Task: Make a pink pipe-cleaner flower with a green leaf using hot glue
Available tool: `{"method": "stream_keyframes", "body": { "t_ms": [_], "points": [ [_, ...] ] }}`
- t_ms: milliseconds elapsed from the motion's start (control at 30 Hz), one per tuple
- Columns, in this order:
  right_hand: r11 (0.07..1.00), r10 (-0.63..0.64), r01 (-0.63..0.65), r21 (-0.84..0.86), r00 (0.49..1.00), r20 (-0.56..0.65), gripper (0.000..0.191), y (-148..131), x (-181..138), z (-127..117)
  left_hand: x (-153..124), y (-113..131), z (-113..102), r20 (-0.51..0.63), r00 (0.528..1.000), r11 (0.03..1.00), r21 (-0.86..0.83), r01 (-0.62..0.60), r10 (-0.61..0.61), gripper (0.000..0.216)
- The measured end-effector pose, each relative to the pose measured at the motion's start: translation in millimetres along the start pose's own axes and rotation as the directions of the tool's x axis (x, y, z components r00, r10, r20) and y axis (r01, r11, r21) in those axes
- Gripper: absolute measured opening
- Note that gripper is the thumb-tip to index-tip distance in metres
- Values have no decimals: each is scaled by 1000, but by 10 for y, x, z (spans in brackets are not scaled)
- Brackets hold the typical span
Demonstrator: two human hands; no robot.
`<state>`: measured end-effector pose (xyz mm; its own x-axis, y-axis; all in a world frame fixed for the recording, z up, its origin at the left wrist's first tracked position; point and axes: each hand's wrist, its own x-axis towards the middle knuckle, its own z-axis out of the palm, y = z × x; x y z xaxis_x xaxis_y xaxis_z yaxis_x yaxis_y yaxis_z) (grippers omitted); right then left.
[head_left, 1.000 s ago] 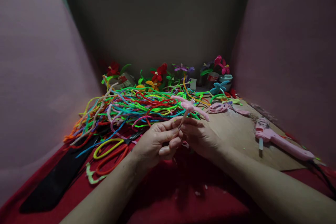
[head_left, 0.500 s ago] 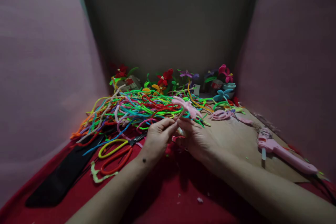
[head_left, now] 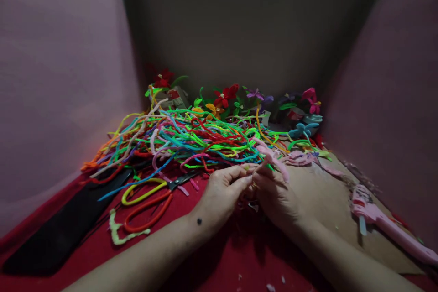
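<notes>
A pink pipe-cleaner flower (head_left: 275, 159) rises tilted above my right hand (head_left: 278, 198), whose closed fingers grip it from below, where its stem would be. Beside it, my left hand (head_left: 221, 194) is closed in a pinch, its fingertips meeting those of the right. A tiny yellowish bit shows between the left thumb and forefinger; I cannot make out what it is. Behind both hands spreads a heap of coloured pipe cleaners (head_left: 205, 139). Scissors (head_left: 147, 200) with one yellow and one red handle lie left of my left hand.
A pink glue gun (head_left: 379, 219) lies on a brown board (head_left: 318, 200) at right. Finished-looking flowers, including a red one (head_left: 226, 96), stand along the back. A black flat object (head_left: 61, 228) and a pale green bent strip (head_left: 118, 232) lie at left on red cloth (head_left: 191, 260).
The whole view has shifted, so hands and flower sit farther right in it. The flower is tilted more to the side. Both hands stay together, fingers closed.
</notes>
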<state>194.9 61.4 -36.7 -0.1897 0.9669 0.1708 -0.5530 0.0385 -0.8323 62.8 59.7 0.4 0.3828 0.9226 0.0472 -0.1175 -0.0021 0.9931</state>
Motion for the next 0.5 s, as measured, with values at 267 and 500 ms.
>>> {"method": "stream_keyframes", "body": {
  "t_ms": [267, 500],
  "points": [
    [994, 91, -88, 61, 994, -54, 18, 31, -29, 3, -34, -64, -11, 16, 957, 897, -344, 278, -291, 10],
    [983, 151, -146, 110, 988, -44, 12, 45, -53, -8, -79, -111, 108, -90, 950, 856, -465, 226, -299, 24]
  ]
}}
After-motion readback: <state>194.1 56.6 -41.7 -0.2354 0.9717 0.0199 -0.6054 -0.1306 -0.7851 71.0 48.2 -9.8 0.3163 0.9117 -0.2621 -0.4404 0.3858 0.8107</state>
